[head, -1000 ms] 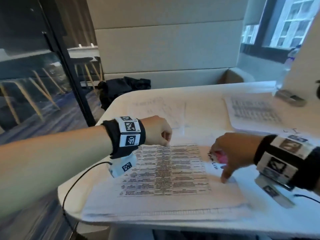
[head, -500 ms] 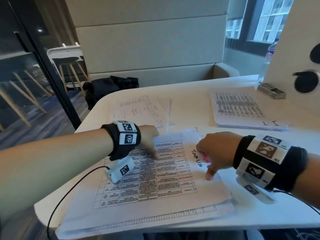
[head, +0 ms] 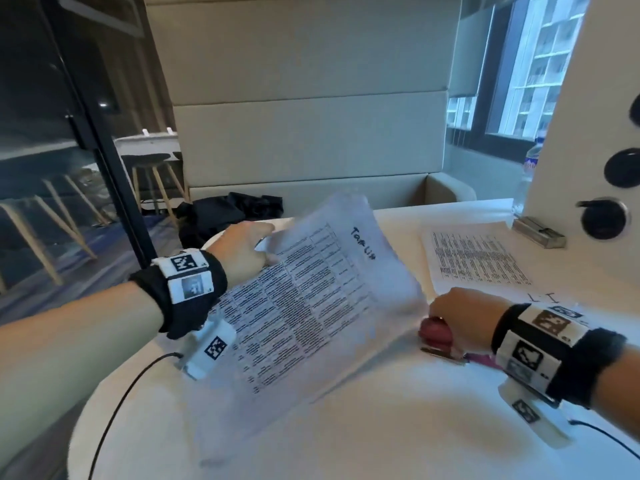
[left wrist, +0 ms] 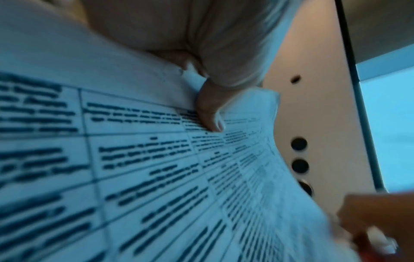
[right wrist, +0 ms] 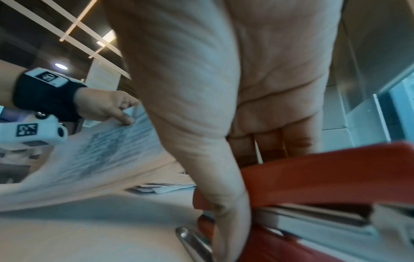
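- The white table (head: 381,438) fills the bottom of the head view. A thin black cable (head: 114,410) runs from the left wrist over the table's near edge at lower left.
- At lower right, the right hand (head: 460,317) grips a red stapler (head: 437,336), which sits low at the table top. The right wrist view shows the thumb wrapped across the red body, with the metal base below.
- The stapler meets the right-hand edge of the paper (head: 311,306). Whether a corner of it sits inside the stapler cannot be told.
- The paper takes up the centre of the frame. It is printed with a grid of text and has a handwritten heading at its top. It is lifted off the table and tilted, with its far end raised and its near end low by the left wrist.
- The left hand (head: 242,251), left of centre, pinches the paper at its upper left edge. The left wrist view shows the thumb pressed on the printed side and the fingers behind the sheet.
- Right of centre, a pile of printed pages (head: 474,261) lies flat on the table, apart from the lifted paper.
- Further back, at the right edge, a small metal box (head: 538,232) lies at the foot of a white panel (head: 571,133) with round black fittings. A plastic bottle (head: 528,174) stands just behind.
- Above centre, a black bundle (head: 225,216) lies on a pale padded bench (head: 311,133).
- At upper left, stools (head: 149,174) stand behind glass.
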Available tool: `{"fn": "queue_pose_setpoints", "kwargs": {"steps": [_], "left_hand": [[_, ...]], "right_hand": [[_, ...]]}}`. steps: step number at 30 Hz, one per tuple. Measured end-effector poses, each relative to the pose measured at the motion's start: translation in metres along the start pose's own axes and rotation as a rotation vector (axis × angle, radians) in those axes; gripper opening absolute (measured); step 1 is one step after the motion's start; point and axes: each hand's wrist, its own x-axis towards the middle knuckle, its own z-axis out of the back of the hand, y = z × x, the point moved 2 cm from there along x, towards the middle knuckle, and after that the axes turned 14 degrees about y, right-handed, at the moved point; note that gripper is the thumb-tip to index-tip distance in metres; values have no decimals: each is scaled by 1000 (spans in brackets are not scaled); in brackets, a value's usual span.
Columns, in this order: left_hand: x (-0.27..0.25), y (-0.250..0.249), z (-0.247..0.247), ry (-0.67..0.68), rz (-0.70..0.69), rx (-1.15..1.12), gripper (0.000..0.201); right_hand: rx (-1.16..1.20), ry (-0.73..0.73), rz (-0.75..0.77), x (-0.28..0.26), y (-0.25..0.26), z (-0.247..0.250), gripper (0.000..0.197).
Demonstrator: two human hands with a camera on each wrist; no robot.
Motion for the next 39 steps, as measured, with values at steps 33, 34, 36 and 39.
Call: {"fn": "queue_pose_setpoints", "kwargs": {"steps": [33, 34, 36, 39], "left_hand": [[-29, -46, 0, -48, -487, -1160, 52], [-29, -47, 0, -25, -482, -1144, 54], [-27, -47, 3, -59, -482, -1134, 54], [-26, -48, 15, -100, -532, -1163, 47]], "right_hand": [[1678, -796, 770, -40, 13, 87, 67], [1663, -750, 792, -41, 14, 88, 67], [1668, -797, 756, -42, 12, 90, 57], [1718, -867, 735, -43, 6, 95, 50]]}}
